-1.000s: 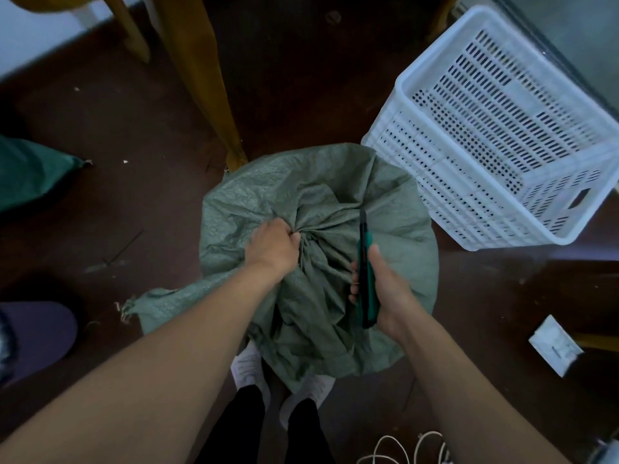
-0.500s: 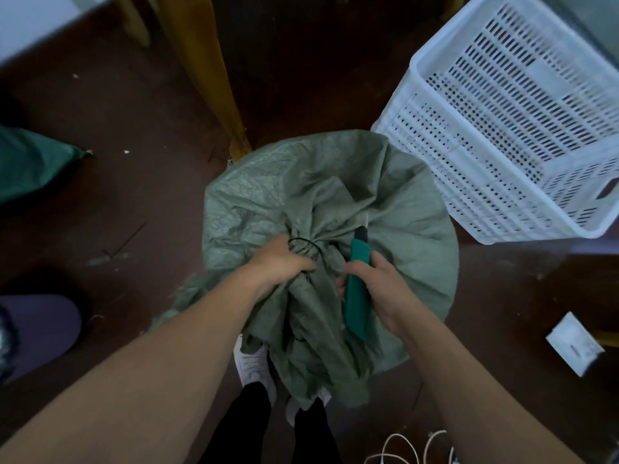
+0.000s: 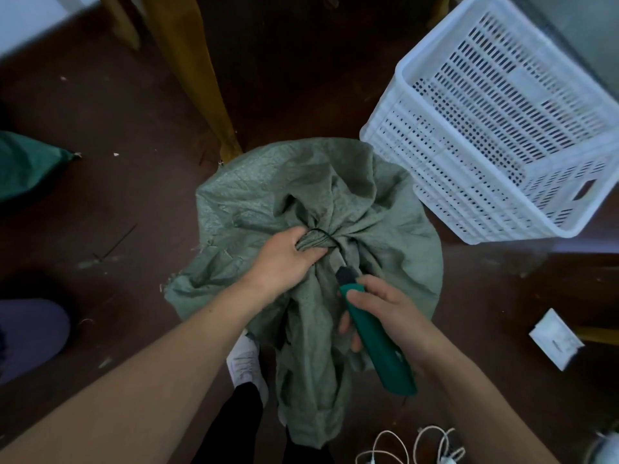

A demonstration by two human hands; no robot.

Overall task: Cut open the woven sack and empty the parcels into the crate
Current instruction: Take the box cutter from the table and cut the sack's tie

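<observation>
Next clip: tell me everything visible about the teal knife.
The teal plastic utility knife has a long smooth grip, a dark nose and a short grey blade slid out. Held slanted, its blade points up-left at the black tie cinching the grey-green woven sack. The right hand wraps its upper grip; the butt end sticks out free.

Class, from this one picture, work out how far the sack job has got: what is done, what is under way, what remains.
Done: the knife is out, blade extended. Under way: the left hand grips the gathered neck of the sack while the right hand sets the blade at the black tie. Left: the tie looks uncut, no parcels show, and the crate holds none.
</observation>
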